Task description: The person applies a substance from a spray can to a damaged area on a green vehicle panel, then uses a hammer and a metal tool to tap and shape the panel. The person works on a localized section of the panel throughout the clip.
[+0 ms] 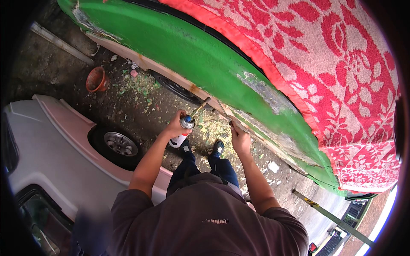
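My left hand point(173, 126) grips a white and silver canister point(179, 138) topped by a blue fitting point(188, 119) and a long brass-coloured nozzle point(199, 106), which points toward the green car body point(194, 59) at its lower sill. My right hand point(239, 137) is closed on a thin tool point(228, 119), partly hidden by the fingers, at the peeling lower edge of that green panel. Along the panel, bare scraped patches point(265, 91) show.
A red-and-white floral blanket point(333, 64) covers the green car's top. A white-and-pink vehicle point(47, 141) stands on my left. An orange pot point(97, 79), a pale pipe point(64, 45), paint flakes point(141, 87) and a long level-like bar point(331, 215) lie or stand around me.
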A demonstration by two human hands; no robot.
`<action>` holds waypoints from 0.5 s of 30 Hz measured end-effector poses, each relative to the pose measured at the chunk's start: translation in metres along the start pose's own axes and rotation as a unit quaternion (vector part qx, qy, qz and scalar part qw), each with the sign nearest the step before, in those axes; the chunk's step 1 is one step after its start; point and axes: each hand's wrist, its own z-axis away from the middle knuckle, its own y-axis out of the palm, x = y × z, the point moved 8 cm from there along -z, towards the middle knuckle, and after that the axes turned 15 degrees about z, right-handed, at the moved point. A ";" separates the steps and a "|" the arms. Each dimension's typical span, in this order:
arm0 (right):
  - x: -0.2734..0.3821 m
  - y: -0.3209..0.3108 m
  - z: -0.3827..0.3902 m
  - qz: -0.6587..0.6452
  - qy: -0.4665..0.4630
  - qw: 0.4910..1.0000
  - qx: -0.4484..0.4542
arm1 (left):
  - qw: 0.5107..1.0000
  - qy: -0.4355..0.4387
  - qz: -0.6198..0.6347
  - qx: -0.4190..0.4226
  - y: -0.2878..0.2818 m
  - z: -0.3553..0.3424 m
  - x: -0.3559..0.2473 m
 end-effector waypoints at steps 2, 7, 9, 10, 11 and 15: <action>0.008 0.005 -0.006 0.053 0.016 0.998 0.032 | 1.000 0.015 0.005 0.006 0.001 -0.003 0.004; 0.006 -0.001 -0.001 0.042 0.002 0.999 0.018 | 1.000 -0.020 0.014 -0.005 0.002 0.002 -0.006; 0.009 0.000 0.000 0.031 0.005 0.999 0.012 | 1.000 -0.017 0.013 -0.007 0.003 0.002 -0.007; 0.010 0.000 -0.002 0.025 0.006 1.000 0.009 | 1.000 -0.015 0.015 -0.007 0.005 0.003 -0.009; 0.011 0.001 -0.004 0.021 0.005 1.000 0.008 | 1.000 -0.013 0.016 -0.006 0.006 0.003 -0.010; 0.024 0.008 -0.016 0.024 -0.007 1.000 0.006 | 0.999 -0.013 0.039 0.000 0.006 0.003 -0.007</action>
